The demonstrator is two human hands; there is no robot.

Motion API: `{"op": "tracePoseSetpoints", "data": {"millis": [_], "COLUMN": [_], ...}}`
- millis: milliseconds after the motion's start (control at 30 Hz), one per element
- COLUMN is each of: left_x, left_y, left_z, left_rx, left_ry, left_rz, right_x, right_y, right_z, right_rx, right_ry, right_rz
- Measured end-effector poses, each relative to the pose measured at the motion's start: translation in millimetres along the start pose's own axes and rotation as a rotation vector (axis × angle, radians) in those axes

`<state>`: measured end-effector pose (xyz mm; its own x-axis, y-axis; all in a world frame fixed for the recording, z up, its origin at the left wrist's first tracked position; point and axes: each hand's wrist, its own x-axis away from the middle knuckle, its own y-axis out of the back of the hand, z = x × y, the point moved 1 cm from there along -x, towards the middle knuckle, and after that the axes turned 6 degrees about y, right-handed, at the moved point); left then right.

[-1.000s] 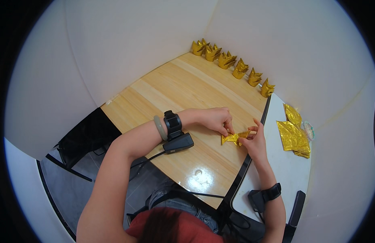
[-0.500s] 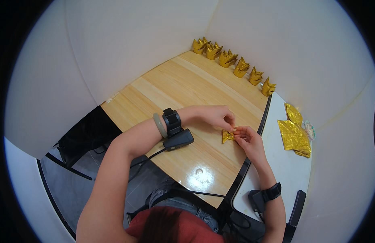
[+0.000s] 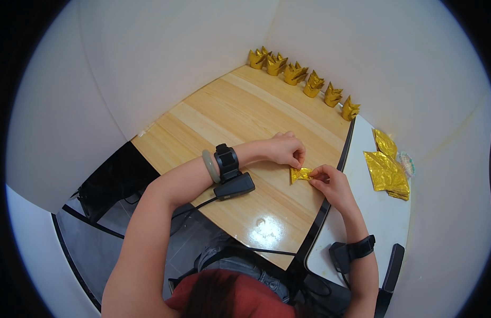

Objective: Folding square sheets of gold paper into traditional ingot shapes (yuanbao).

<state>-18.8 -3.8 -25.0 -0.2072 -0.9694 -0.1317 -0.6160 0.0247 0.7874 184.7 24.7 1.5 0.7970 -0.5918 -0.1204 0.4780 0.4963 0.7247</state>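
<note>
Pale wood makes the table (image 3: pixel 219 116) where, at eleven o'clock from a small folded gold foil (image 3: pixel 300 174), the left hand (image 3: pixel 288 150) has thumb and fingertips pressed together at the foil's upper edge. Six gold crowns (image 3: pixel 294 76) line the wall from eleven to one o'clock; the right hand (image 3: pixel 332 185), at four, pinches the foil's right end, and gold sheets (image 3: pixel 384 172) lie at three.
</note>
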Motion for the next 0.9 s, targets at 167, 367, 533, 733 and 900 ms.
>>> {"op": "tracePoseSetpoints", "data": {"millis": [167,367,533,733,900], "left_x": [0.9,1.3,0.9,3.8,2.6], "left_y": [1.2,1.2,6.5,10.8,7.8], "left_z": [-2.6,0.3,5.7,12.6,13.0], "left_rx": [-0.022,-0.012,0.085,0.100,0.085], "left_ry": [0.043,0.034,-0.035,-0.039,-0.051], "left_rz": [0.020,0.009,0.154,0.224,0.171], "right_x": [3.0,-2.4,-2.2,-2.1,0.4], "right_y": [14.2,-0.4,-3.7,-4.3,-2.7], "right_z": [7.9,23.3,16.2,18.7,17.6], "right_rx": [0.154,0.146,0.243,0.282,0.362], "right_ry": [0.091,0.308,0.284,0.326,0.389], "right_rz": [0.076,-0.088,-0.007,-0.009,-0.194]}}
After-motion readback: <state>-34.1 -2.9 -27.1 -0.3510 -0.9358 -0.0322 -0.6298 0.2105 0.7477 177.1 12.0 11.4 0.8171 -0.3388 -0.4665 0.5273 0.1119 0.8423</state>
